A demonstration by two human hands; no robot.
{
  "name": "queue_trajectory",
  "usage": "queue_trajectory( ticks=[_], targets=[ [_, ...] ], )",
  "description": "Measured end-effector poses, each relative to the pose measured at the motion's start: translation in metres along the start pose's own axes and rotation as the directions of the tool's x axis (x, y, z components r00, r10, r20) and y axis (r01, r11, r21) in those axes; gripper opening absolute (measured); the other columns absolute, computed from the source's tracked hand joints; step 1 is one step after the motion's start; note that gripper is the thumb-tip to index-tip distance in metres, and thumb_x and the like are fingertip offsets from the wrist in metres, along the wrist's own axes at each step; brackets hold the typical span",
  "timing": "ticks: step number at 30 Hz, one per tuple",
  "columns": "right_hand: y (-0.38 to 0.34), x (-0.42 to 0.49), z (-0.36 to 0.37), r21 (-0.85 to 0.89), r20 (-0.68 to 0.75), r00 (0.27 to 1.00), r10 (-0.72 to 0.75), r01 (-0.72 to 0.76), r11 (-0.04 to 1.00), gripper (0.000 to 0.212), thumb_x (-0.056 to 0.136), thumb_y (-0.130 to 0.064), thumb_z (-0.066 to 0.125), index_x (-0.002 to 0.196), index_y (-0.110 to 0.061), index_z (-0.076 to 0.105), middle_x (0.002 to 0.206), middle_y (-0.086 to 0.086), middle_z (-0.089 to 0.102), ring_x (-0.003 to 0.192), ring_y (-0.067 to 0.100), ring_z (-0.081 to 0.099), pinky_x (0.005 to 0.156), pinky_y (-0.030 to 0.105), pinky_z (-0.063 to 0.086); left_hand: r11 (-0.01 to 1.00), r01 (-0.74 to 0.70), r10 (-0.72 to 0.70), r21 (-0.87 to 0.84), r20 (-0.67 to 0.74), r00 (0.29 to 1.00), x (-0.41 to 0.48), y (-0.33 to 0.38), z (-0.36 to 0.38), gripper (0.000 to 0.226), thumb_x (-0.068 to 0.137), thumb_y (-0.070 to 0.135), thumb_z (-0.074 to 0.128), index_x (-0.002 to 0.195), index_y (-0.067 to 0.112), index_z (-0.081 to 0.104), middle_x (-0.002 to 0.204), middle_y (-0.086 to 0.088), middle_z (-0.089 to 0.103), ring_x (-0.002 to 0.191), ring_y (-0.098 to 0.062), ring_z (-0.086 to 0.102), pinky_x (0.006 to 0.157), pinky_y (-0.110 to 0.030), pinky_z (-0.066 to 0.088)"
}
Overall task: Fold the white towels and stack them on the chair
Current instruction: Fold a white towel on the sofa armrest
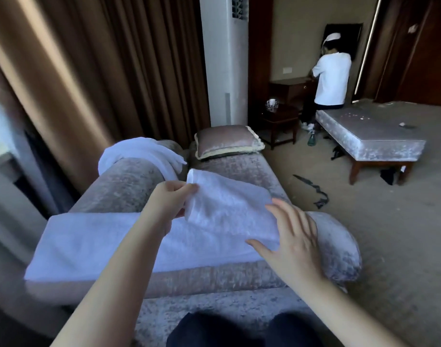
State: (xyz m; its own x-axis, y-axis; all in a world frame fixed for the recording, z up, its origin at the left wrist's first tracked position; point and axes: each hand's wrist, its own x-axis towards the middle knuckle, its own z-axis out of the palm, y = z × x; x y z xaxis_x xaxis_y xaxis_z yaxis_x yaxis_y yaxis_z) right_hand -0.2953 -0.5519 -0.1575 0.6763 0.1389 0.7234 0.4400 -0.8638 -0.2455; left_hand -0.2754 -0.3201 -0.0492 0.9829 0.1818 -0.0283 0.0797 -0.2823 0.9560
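The white towel (102, 244) is laid across the chair (339, 254) — judged soft, light, limp. Its turned-over end is pinched by the left grip (168, 199); the right grip (292, 236) is held open above — corners are best taken.

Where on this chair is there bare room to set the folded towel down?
The chair is bare between the towel being folded and the cushion, and in a strip along the towel's near edge. The right armrest is bare too. Crowded: the middle, where left hand and right hand work the towel; a draped towel lies over the left armrest.
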Motion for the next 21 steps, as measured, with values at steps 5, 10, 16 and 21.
queue_trajectory(
  ticks=[5, 10, 16, 21],
  targets=[
    [0.004, -0.006, 0.029, 0.109, -0.031, 0.985, 0.171, -0.166, 0.980, 0.073, 0.059, 0.010, 0.079, 0.122, -0.016, 0.055, 0.122, 0.002, 0.058, 0.111, 0.022, 0.050, 0.090, 0.038, 0.048, 0.999, -0.003, -0.001, -0.052, -0.070, 0.998, -0.002, -0.009, -0.026, 0.020, 0.097, 0.009, 0.055, 0.079, 0.003, 0.061, 0.033, 0.011, 0.044, 0.030, -0.001, 0.043, 0.037, -0.010, 0.034],
    [0.004, -0.004, 0.034, 0.254, 0.060, 0.994, 0.096, -0.108, 0.961, 0.068, 0.061, 0.015, 0.067, 0.121, -0.015, 0.062, 0.125, -0.003, 0.058, 0.116, 0.014, 0.046, 0.097, 0.021, 0.037, 0.998, 0.058, -0.053, 0.026, -0.172, 0.984, 0.002, -0.047, -0.045, 0.021, 0.093, 0.012, 0.063, 0.114, 0.007, 0.065, 0.073, 0.001, 0.070, 0.064, -0.012, 0.066, 0.050, -0.022, 0.049],
    [0.002, -0.007, 0.040, 0.179, 0.219, 0.976, 0.014, -0.054, 0.982, 0.072, 0.061, 0.011, 0.076, 0.126, -0.017, 0.063, 0.140, 0.001, 0.050, 0.128, 0.014, 0.034, 0.098, 0.030, 0.042, 0.947, 0.010, 0.041, 0.321, -0.150, 0.988, 0.008, -0.076, -0.039, 0.066, 0.086, 0.018, 0.071, 0.142, 0.020, 0.036, 0.093, -0.012, 0.067, 0.082, -0.022, 0.063, 0.065, -0.030, 0.049],
    [0.001, 0.000, 0.026, 0.087, 0.417, 0.909, -0.015, -0.024, 0.996, 0.070, 0.078, -0.006, 0.064, 0.142, -0.029, 0.046, 0.153, -0.013, 0.031, 0.138, 0.008, 0.021, 0.101, 0.038, 0.046, 0.804, -0.057, 0.147, 0.591, -0.105, 0.984, 0.007, -0.079, -0.044, 0.063, 0.088, 0.009, 0.065, 0.142, 0.025, 0.039, 0.102, -0.004, 0.063, 0.086, -0.020, 0.060, 0.063, -0.027, 0.045]
  ],
)
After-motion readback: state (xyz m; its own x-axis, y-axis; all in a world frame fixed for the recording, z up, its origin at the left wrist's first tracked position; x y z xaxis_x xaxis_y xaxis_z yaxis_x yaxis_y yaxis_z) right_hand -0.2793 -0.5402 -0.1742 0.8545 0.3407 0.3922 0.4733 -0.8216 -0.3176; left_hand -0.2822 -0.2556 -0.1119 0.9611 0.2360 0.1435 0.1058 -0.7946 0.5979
